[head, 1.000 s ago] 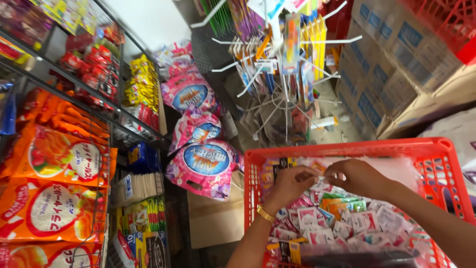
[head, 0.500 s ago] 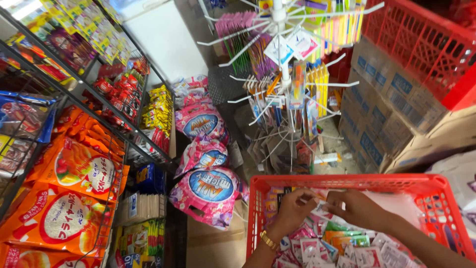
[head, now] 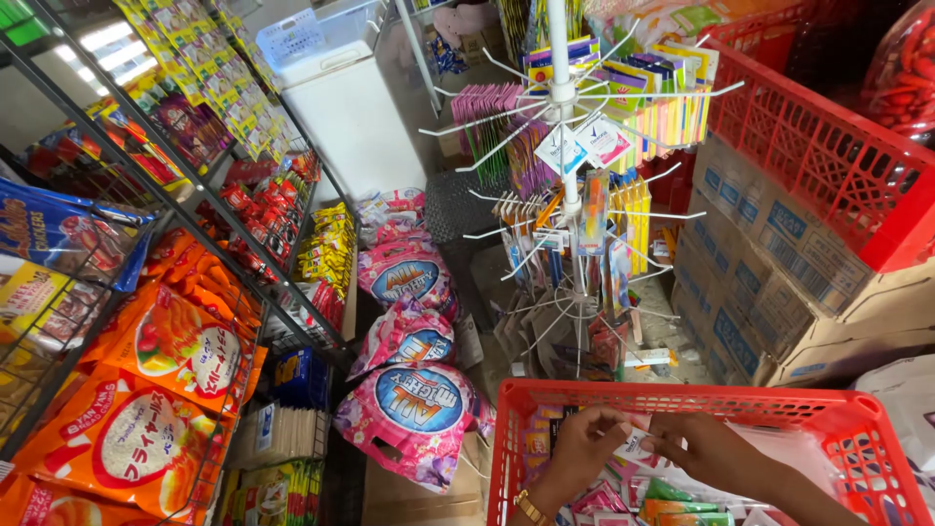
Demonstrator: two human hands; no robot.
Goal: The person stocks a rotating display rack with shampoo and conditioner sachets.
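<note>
A red plastic basket (head: pixel 682 397) sits at the bottom right, filled with several small colourful sachets (head: pixel 672 499). My left hand (head: pixel 581 452) and my right hand (head: pixel 703 450) are over the basket, close together. Both pinch one small white packet (head: pixel 638 443) between their fingertips. A gold bracelet (head: pixel 531 507) is on my left wrist. The lower part of the basket is cut off by the frame edge.
A white rotating wire display rack (head: pixel 565 185) with hanging cards stands just beyond the basket. Pink bagged goods (head: pixel 414 399) are stacked on the floor to its left. Metal shelves with orange snack bags (head: pixel 166 360) line the left. Cardboard boxes (head: pixel 769 282) and another red basket (head: pixel 828 146) are at right.
The view has tilted upward, so the basket and my hands now sit lower in the frame. My hands stay together on the small packet.
</note>
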